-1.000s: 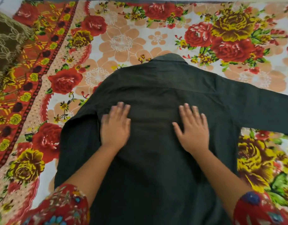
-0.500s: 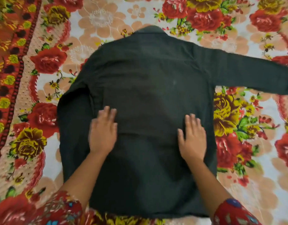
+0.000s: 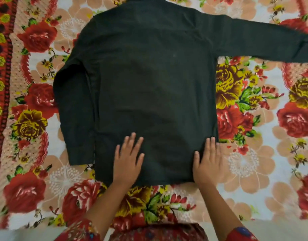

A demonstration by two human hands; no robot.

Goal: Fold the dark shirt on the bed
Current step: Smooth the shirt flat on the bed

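Observation:
The dark shirt [image 3: 153,80] lies back side up on the bed, collar at the far end. Its left sleeve [image 3: 75,110] hangs straight down beside the body; its right sleeve [image 3: 268,40] stretches out toward the right edge of the view. My left hand [image 3: 128,160] lies flat on the fabric close to the hem, fingers straight and spread. My right hand [image 3: 209,162] presses flat on the lower right corner of the shirt, its outer fingers reaching over the side edge onto the bedsheet.
A floral bedsheet [image 3: 254,162] in red, yellow and peach covers the bed around the shirt. A red patterned border [image 3: 3,84] runs down the left side. The near edge of the bed [image 3: 280,228] shows below my arms.
Both hands have slid down the back of the shirt from the middle to the hem, staying flat. The view has tilted down, so the whole shirt now shows.

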